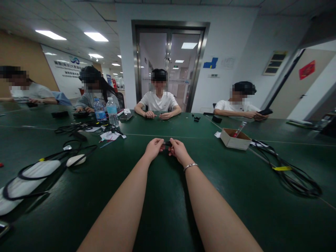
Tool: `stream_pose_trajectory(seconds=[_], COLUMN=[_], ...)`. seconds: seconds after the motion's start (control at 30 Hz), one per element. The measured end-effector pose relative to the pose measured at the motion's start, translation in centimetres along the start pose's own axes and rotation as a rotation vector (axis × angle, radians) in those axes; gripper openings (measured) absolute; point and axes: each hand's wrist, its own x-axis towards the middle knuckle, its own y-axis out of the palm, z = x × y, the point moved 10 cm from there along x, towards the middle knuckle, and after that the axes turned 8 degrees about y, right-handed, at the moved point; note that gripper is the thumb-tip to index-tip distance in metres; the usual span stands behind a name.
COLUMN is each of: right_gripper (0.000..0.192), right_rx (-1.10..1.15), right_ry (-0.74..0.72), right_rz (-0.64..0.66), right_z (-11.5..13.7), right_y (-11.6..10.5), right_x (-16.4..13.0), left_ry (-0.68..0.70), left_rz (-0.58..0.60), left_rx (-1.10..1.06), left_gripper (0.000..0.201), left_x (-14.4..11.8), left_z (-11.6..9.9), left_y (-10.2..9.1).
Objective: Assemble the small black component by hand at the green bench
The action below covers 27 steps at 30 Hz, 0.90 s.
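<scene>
**Small black part pinched between both hands over the green table**

Green tabletop [168,196] fills the near scene of an office room, with other people seated along its far edge. At the middle, the left hand [153,148] and right hand [178,150] meet just above the surface, each closed by its fingertips on one end of a small black piece [167,143]. Most of it is hidden, so its exact shape cannot be told. It looks light and rigid, likely smooth plastic, easy to let slip; the ends, where the fingers already sit, seem the best hold. A cardboard box [235,140] stands to the right, coiled black cables [291,175] beyond it, water bottles [106,112] far left.
</scene>
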Motion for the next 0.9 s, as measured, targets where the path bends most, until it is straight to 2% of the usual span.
stream_pose_trajectory(seconds=[0.17,0.3,0.43,0.6,0.7,0.9], right_gripper=[0.027,0.026,0.027,0.029,0.029,0.026], right_rx=[-0.006,-0.014,-0.025,-0.029,-0.031,-0.03], right_ry=[-0.01,-0.013,-0.018,-0.02,-0.015,-0.005], right_rz=[-0.003,-0.002,0.013,0.018,0.015,0.016], right_z=[0.03,-0.04,-0.1,-0.1,-0.13,-0.14], right_y=[-0.05,-0.06,0.05,0.01,-0.01,0.04], right_x=[0.06,0.18,0.32,0.35,0.32,0.23], left_ry=[0.047,-0.005,0.072,0.013,0.072,0.085], left_rz=[0.026,0.024,0.038,0.047,0.057,0.076], left_rx=[-0.003,0.017,0.084,0.083,0.125,0.14], left_gripper=[0.017,0.018,0.019,0.02,0.019,0.02], left_x=[0.08,0.0,0.08,-0.01,0.01,-0.02], left_z=[-0.48,-0.01,-0.56,0.22,-0.21,-0.1], left_y=[0.29,0.22,0.32,0.33,0.42,0.75])
